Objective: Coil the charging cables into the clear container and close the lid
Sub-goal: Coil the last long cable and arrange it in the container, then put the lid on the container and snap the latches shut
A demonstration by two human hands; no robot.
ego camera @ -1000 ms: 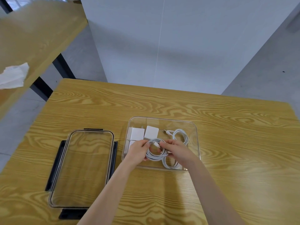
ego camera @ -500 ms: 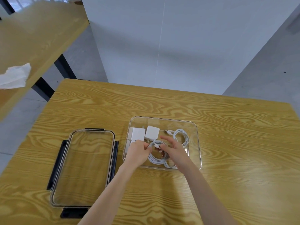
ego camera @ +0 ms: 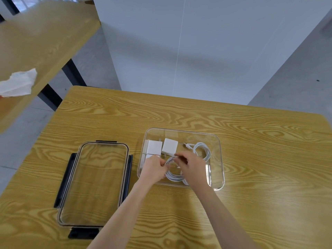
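Observation:
The clear container [ego camera: 218,151] stands open on the wooden table [ego camera: 260,177]. Inside it lie white charger blocks [ego camera: 169,146] at the far left and a coiled white cable [ego camera: 202,150] at the far right. A second white cable coil [ego camera: 173,175] sits in the near half. My left hand [ego camera: 154,169] pinches that coil on its left side. My right hand [ego camera: 191,168] grips the same coil from the right, fingers curled over its top. The clear lid [ego camera: 93,184] with black latches lies flat to the left of the container.
A second wooden table [ego camera: 36,33] stands at the far left with a crumpled white tissue [ego camera: 18,83] on it. A white wall panel rises behind the table's far edge. Grey floor shows on both sides.
Both hands have stayed on the near cable coil inside the container, shifting slightly. My right hand's fingers have moved over the top of the coil.

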